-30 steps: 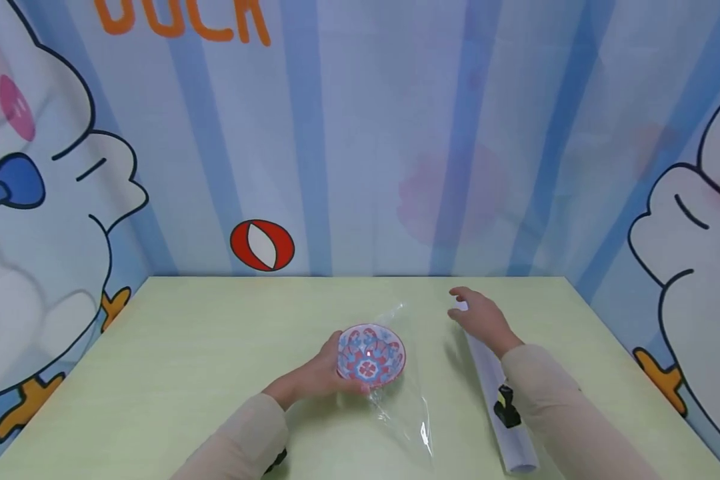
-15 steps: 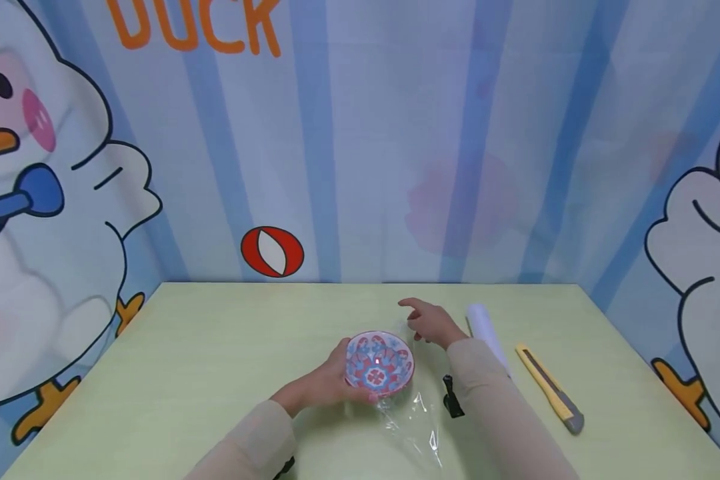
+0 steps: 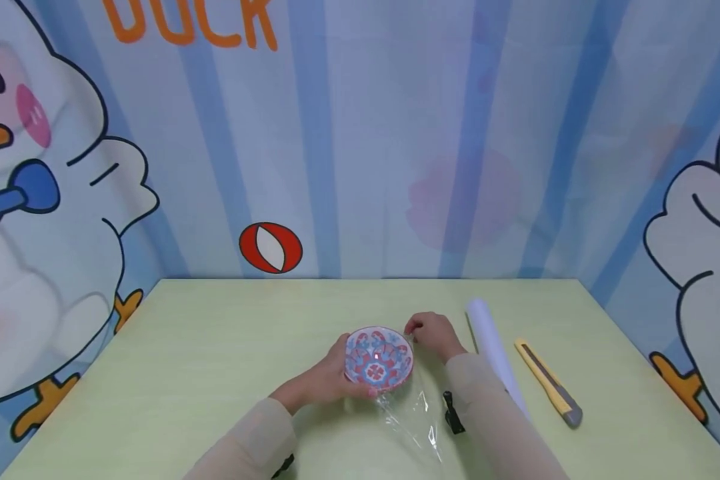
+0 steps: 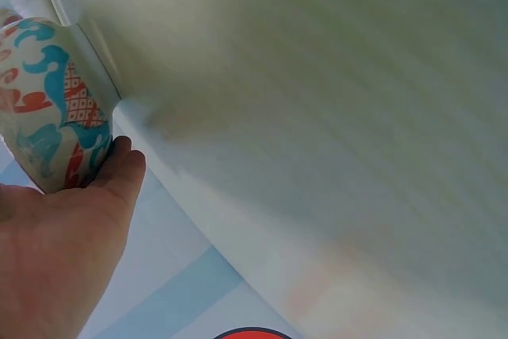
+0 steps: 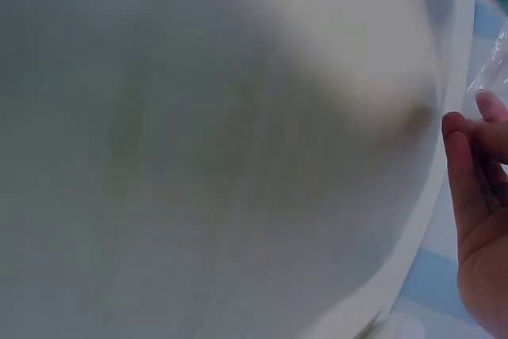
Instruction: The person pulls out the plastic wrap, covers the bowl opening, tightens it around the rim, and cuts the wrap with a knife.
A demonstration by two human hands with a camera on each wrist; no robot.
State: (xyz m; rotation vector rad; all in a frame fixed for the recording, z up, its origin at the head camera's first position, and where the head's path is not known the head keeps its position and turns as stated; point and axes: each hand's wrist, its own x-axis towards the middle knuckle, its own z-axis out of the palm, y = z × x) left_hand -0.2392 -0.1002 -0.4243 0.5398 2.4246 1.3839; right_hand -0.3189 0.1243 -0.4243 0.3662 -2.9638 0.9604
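Note:
My left hand (image 3: pixel 325 379) grips a bowl (image 3: pixel 379 358) by its left side, the thumb at the near rim. Red and blue flower patterns cover the bowl's inside, which tilts toward the head camera. In the left wrist view its patterned outside (image 4: pixel 59 109) rests against my fingers. Clear plastic film (image 3: pixel 417 427) hangs around the bowl and trails below it to the right. At the bowl's upper right rim, my right hand (image 3: pixel 437 335) pinches an edge of the film between thumb and fingertips; the right wrist view shows the film (image 5: pixel 494 61) by those fingertips.
A roll of white paper (image 3: pixel 497 353) lies lengthwise to the right, partly behind the right sleeve. Beyond it lies a yellow and grey box cutter (image 3: pixel 549 383). The pale table (image 3: pixel 216 320) ends at a striped, duck-printed backdrop (image 3: pixel 372 133).
My right hand has come left from over the paper roll to the bowl's rim, and its fingers have closed on the film. The box cutter has come into sight. My left hand keeps the bowl.

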